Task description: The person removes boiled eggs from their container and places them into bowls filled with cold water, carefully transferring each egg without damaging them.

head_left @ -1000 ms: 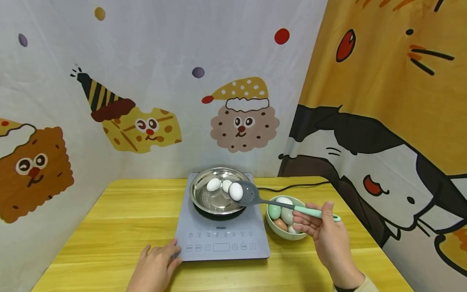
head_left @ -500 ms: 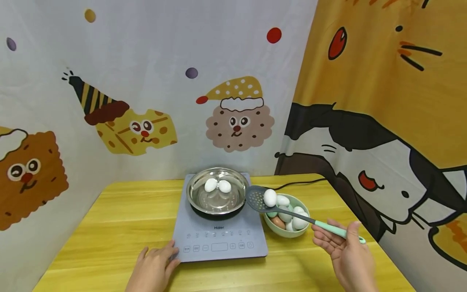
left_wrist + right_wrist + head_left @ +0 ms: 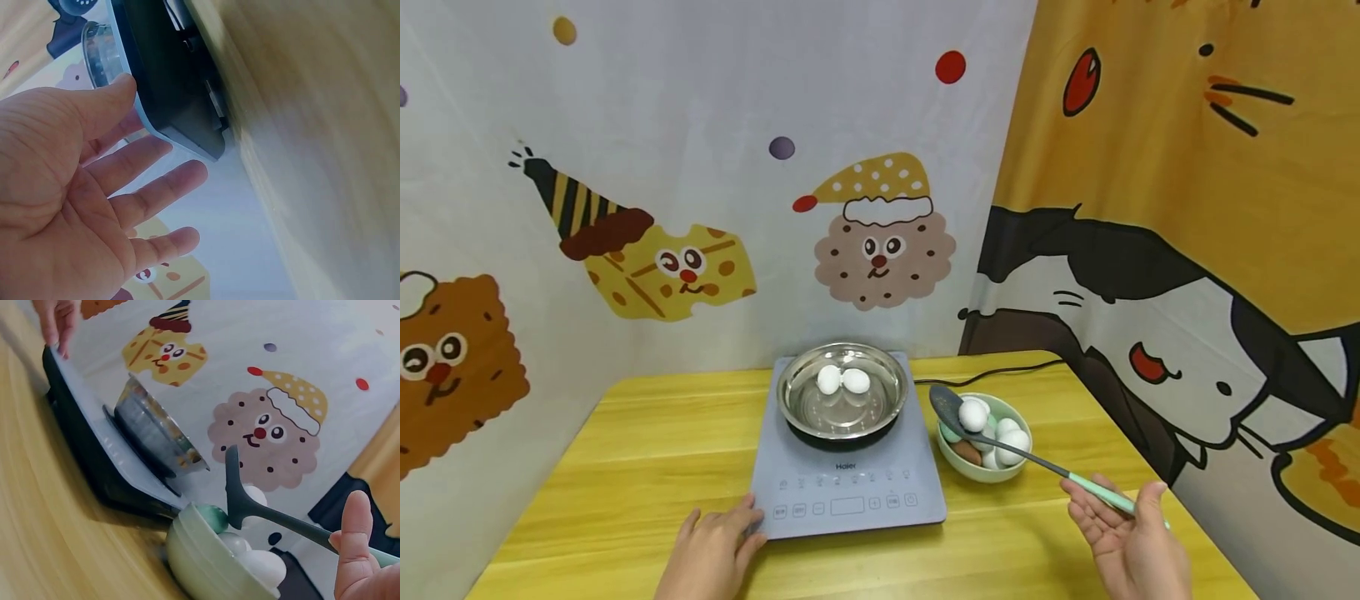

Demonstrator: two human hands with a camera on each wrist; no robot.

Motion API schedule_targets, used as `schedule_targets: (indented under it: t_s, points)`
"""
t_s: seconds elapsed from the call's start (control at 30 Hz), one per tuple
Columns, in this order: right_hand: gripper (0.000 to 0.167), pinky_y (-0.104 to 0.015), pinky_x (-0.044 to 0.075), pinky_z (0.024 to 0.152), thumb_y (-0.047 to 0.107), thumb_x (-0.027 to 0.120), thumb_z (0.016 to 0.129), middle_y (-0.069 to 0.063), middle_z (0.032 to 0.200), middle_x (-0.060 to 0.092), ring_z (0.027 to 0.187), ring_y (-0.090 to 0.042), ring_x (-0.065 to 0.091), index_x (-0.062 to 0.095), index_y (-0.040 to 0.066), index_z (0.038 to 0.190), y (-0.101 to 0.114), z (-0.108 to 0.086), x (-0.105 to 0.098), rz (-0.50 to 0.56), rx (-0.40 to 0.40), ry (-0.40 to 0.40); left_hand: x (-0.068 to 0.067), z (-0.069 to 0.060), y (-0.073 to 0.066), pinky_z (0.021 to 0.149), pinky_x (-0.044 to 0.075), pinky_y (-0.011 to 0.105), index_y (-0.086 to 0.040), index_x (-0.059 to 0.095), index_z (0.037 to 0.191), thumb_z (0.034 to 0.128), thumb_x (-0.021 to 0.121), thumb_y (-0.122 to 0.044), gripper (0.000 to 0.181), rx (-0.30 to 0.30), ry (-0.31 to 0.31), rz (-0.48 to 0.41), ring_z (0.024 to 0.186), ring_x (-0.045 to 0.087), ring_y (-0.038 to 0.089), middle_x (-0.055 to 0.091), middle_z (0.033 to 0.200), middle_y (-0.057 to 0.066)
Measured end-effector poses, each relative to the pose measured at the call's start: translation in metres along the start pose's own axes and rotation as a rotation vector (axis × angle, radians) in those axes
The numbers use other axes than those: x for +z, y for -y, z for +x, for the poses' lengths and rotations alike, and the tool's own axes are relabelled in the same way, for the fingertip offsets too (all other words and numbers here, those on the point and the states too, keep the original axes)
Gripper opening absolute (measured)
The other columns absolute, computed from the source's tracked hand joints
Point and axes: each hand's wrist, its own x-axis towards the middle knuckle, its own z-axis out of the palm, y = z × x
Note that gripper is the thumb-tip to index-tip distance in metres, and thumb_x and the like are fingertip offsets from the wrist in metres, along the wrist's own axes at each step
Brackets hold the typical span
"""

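My right hand (image 3: 1138, 542) holds a slotted spoon (image 3: 945, 407) by its mint-green handle, palm up. The spoon's dark grey head is tilted over the left side of a pale green bowl (image 3: 981, 475). A white egg (image 3: 973, 414) is at the head's right side, above the bowl; whether it touches the spoon I cannot tell. White, greenish and brown eggs fill the bowl. My left hand (image 3: 707, 550) touches the front left corner of the induction cooker (image 3: 850, 525) with thumb and fingertips. In the left wrist view its fingers (image 3: 169, 187) are spread and fairly straight.
A steel pan (image 3: 842, 429) with two white eggs (image 3: 842, 380) stands on the cooker, seemingly holding water. A black cable (image 3: 985, 372) runs right behind the bowl. Cartoon-printed cloth (image 3: 700, 125) hangs beyond the wooden table (image 3: 647, 458).
The slotted spoon and its white egg have moved right from the pan to the bowl, and the spoon's head has tipped there. My left hand stays at the cooker's corner.
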Motion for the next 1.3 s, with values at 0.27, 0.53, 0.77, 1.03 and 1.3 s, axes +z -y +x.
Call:
schedule_targets:
  t_s: [0.27, 0.53, 0.77, 1.03, 1.3]
  points:
    - [0.070, -0.025, 0.061, 0.102, 0.073, 0.024, 0.094, -0.014, 0.112, 0.081, 0.111, -0.020, 0.079, 0.046, 0.015, 0.126, -0.001, 0.006, -0.015, 0.194, 0.083, 0.054, 0.001, -0.001, 0.000, 0.111, 0.040, 0.080, -0.012, 0.080, 0.117, 0.0917, 0.085, -0.024, 0.028, -0.002, -0.003, 0.004, 0.116, 0.075, 0.034, 0.075, 0.137, 0.010]
    - [0.072, -0.027, 0.059, 0.107, 0.073, 0.020, 0.093, -0.021, 0.115, 0.078, 0.112, -0.029, 0.078, 0.047, 0.012, 0.121, -0.003, 0.009, -0.023, 0.368, 0.142, 0.107, 0.001, 0.000, 0.000, 0.111, 0.040, 0.081, -0.012, 0.080, 0.117, 0.0917, 0.085, -0.024, 0.028, -0.005, 0.004, 0.004, 0.116, 0.075, 0.034, 0.075, 0.137, 0.010]
    - [0.079, -0.031, 0.061, 0.105, 0.072, 0.021, 0.093, -0.023, 0.117, 0.075, 0.115, -0.035, 0.077, 0.057, 0.005, 0.111, -0.006, 0.008, -0.027, 0.455, 0.130, 0.207, 0.000, 0.000, -0.001, 0.111, 0.039, 0.081, -0.012, 0.080, 0.117, 0.0917, 0.085, -0.024, 0.028, -0.005, 0.007, 0.008, 0.115, 0.075, 0.034, 0.076, 0.136, 0.010]
    - [0.076, -0.029, 0.061, 0.105, 0.072, 0.023, 0.094, -0.028, 0.117, 0.077, 0.114, -0.033, 0.077, 0.056, 0.007, 0.114, -0.005, 0.009, -0.023, 0.438, 0.145, 0.182, 0.000, -0.001, -0.001, 0.112, 0.039, 0.080, -0.012, 0.080, 0.118, 0.0921, 0.084, -0.024, 0.028, -0.005, 0.003, 0.007, 0.115, 0.075, 0.034, 0.075, 0.137, 0.010]
    - [0.060, -0.030, 0.064, 0.100, 0.062, 0.039, 0.103, -0.021, 0.119, 0.079, 0.114, -0.027, 0.078, 0.059, 0.008, 0.121, -0.007, 0.006, -0.013, 0.255, -0.051, 0.275, 0.000, -0.002, -0.002, 0.112, 0.039, 0.080, -0.013, 0.079, 0.117, 0.0924, 0.084, -0.024, 0.028, -0.006, -0.003, 0.004, 0.115, 0.076, 0.034, 0.075, 0.137, 0.010]
